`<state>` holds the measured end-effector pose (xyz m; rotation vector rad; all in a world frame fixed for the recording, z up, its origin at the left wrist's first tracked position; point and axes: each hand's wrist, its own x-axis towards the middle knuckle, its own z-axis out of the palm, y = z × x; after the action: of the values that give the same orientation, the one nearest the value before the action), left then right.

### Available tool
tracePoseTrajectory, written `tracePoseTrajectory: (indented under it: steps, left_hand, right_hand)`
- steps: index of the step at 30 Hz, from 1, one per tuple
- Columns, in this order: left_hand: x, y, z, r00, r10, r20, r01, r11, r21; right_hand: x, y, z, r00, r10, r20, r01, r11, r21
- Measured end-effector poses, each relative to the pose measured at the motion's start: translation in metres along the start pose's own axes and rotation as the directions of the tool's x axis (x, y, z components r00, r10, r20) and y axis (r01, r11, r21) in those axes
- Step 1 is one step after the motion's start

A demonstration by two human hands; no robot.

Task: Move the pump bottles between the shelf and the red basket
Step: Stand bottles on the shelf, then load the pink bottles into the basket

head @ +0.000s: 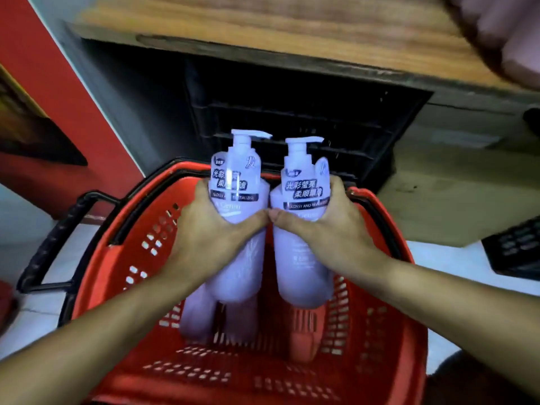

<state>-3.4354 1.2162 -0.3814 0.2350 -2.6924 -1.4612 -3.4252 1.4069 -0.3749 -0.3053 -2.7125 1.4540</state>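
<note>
As left hand (210, 229) grips left pump bottle (236, 182) and right hand (324, 229) grips right pump bottle (304, 188), both sit upright over red basket (146, 258), frame centre. Inside basket, other bottles (198, 314) lie blurred; shelf (263, 30) across top. Judged midway; direction unclear.

Both forearms stretched forward, thumb tips touching. The left hand (210, 232) gripped the left pump bottle (235, 173), the right hand (330, 229) the right pump bottle (304, 182).

A red wall (43, 92) stands to your left. Ahead, a black slatted crate (292, 124) sits in shadow; another black crate (514, 252) rests on the pale floor (467, 260) at your right.
</note>
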Motion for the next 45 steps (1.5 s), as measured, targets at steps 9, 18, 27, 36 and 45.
tracePoseTrajectory:
  steps: [9,18,27,36,45]
  left_hand:
    - [0.006,-0.083,0.074,0.903,-0.228,0.364,0.12,0.948,0.296]
    - [0.005,-0.136,0.162,0.807,-0.37,0.46,0.024,0.799,0.601]
    - [0.007,-0.165,0.199,0.753,-0.449,0.481,0.02,0.746,0.665]
    - [0.004,-0.186,0.21,0.708,-0.54,0.456,0.109,0.721,0.684]
    - [0.016,-0.187,0.209,0.739,-0.458,0.494,-0.132,0.62,0.773]
  right_hand:
    - [-0.004,0.094,0.048,0.902,0.414,0.12,-0.372,0.888,-0.269]
    - [0.02,0.178,0.085,0.772,0.621,0.136,-0.527,0.745,-0.409]
    - [0.024,0.236,0.108,0.713,0.696,0.08,-0.625,0.684,-0.375]
    - [0.03,0.25,0.122,0.653,0.734,0.184,-0.589,0.646,-0.486]
    - [0.022,0.248,0.116,0.677,0.709,0.199,-0.565,0.674,-0.476]
